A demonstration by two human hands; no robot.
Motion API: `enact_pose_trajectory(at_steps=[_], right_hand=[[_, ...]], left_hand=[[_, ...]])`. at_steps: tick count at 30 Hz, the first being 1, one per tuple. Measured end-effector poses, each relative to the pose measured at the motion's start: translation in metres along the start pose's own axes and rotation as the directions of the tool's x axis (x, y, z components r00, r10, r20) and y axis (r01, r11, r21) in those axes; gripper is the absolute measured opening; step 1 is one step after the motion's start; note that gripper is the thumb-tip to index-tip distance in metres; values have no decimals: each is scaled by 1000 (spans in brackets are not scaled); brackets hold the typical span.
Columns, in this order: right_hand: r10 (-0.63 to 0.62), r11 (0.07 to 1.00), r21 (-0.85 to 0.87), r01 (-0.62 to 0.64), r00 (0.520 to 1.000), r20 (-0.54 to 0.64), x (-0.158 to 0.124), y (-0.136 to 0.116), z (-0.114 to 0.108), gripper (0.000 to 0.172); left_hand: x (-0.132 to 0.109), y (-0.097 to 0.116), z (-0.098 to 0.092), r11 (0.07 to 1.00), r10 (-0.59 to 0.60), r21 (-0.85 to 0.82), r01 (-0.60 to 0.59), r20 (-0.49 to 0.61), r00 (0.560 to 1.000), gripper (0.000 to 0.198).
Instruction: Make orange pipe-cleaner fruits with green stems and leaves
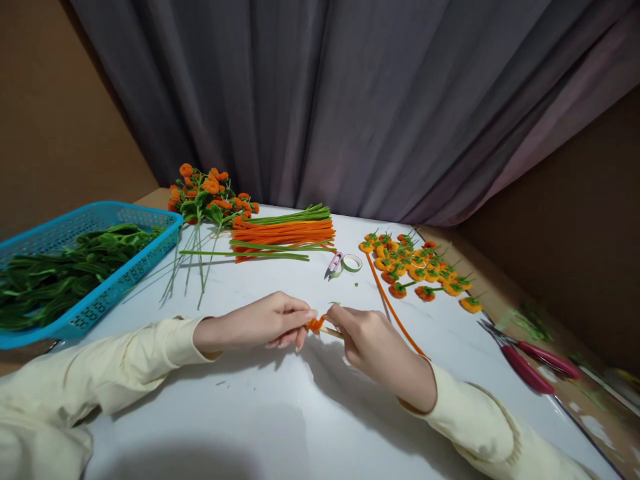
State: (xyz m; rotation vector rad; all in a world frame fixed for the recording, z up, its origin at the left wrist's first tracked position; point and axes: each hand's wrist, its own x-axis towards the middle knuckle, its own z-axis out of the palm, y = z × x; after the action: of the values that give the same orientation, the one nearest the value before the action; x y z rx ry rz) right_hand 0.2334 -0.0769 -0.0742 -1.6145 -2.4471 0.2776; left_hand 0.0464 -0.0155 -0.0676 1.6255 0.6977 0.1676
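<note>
Between my two hands is a small piece of orange pipe cleaner (315,325), bent or coiled around the end of a thin pale wooden stick (332,332). The fingertips of my left hand (265,320) pinch the orange piece from the left. My right hand (367,337) is closed from the right, with the stick running under its fingers. Its curled fingers hide the rest of the stick. A long orange pipe cleaner (391,307) lies on the table beyond my right hand, its near end reaching the wrist.
A blue basket (107,283) of green leaves stands left. Behind are orange flowers (210,190) on stems and a pile of orange pipe cleaners (285,233). Pink snips (333,265) lie beside green tape (352,264). Yellow-orange flower heads (415,263) and red-handled pliers (530,363) lie right.
</note>
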Motion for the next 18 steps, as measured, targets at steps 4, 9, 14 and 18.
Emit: enact_pose_trajectory(at_steps=[4, 9, 14, 18], right_hand=[[-2, 1000, 24, 2, 1000, 3, -1, -1, -2, 24], [-3, 997, 82, 5, 1000, -25, 0, 1, -1, 25], [-17, 975, 222, 16, 1000, 3, 2, 5, -5, 23], [-45, 926, 376, 16, 997, 67, 5, 6, -15, 21]], left_hand=[[4, -4, -1, 999, -42, -32, 44, 63, 997, 59], [3, -5, 3, 998, 2, -59, 4, 99, 995, 42], [-3, -3, 6, 971, 127, 207, -116, -39, 991, 36], [-5, -4, 8, 914, 248, 348, -209, -71, 966, 35]])
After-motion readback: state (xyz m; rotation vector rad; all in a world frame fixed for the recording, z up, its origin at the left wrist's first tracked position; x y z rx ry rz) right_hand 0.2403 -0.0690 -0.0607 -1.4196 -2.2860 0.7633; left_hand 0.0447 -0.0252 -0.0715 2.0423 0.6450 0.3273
